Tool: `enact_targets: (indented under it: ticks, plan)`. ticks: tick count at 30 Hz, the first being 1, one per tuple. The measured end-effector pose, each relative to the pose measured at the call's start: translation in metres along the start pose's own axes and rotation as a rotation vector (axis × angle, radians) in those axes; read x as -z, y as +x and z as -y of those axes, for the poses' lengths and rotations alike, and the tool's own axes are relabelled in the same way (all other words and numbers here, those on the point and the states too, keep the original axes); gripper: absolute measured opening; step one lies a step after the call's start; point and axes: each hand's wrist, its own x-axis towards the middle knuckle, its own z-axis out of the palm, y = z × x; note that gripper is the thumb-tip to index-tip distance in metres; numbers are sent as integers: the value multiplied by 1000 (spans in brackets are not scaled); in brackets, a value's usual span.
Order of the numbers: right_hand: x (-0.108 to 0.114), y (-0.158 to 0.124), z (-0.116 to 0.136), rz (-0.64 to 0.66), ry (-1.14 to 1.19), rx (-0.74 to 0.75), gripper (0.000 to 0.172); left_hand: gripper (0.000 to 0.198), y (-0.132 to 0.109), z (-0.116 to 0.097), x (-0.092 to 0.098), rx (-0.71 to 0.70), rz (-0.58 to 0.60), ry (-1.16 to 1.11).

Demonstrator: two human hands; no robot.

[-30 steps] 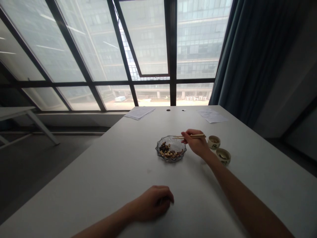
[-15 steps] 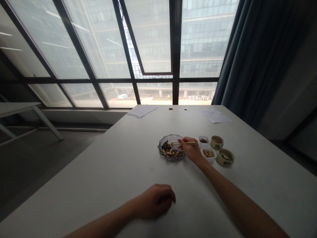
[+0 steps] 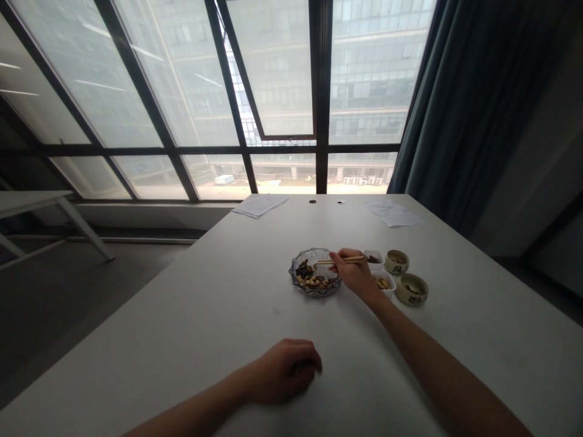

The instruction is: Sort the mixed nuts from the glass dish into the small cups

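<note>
My right hand (image 3: 354, 271) grips a pair of chopsticks (image 3: 350, 260), whose tips point left over the glass bowl (image 3: 317, 292). Dark and light dried pieces (image 3: 314, 280) lie in that bowl, along its left and front. Just right of my hand are two white plastic tubs, the rear one (image 3: 381, 263) with dark bits and the front one (image 3: 390, 289) with yellowish pieces, both partly hidden by the hand. Two ceramic bowls, one behind (image 3: 398, 267) and one in front (image 3: 415, 297), stand beside them. Nearer to me, my left hand (image 3: 291, 369) rests curled on the table, nothing visible in it.
The white table (image 3: 191, 315) reaches back to the windows. Papers lie at its far left (image 3: 260, 206) and far right (image 3: 395, 213), with two round holes between. A dark curtain (image 3: 437, 139) hangs at the right; another table (image 3: 31, 200) stands at the left.
My right hand and the chopsticks have shifted and tilted slightly, and the hand covers more of the white tubs. The left hand has stayed curled in place.
</note>
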Motion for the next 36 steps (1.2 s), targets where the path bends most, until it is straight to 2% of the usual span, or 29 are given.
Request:
enact_targets:
  ticks: [15,23,36]
  plan:
    - [-4,-2,-8,-8,-41,-14,37,24,0,1,-3,1,-9,-9]
    - [-5,-5,-6,-6,-62,12,43,24,0,1,-2,0,0,-1]
    - [-3,-4,-6,-22,-80,13,40,22,-1,5,-3,11,19,25]
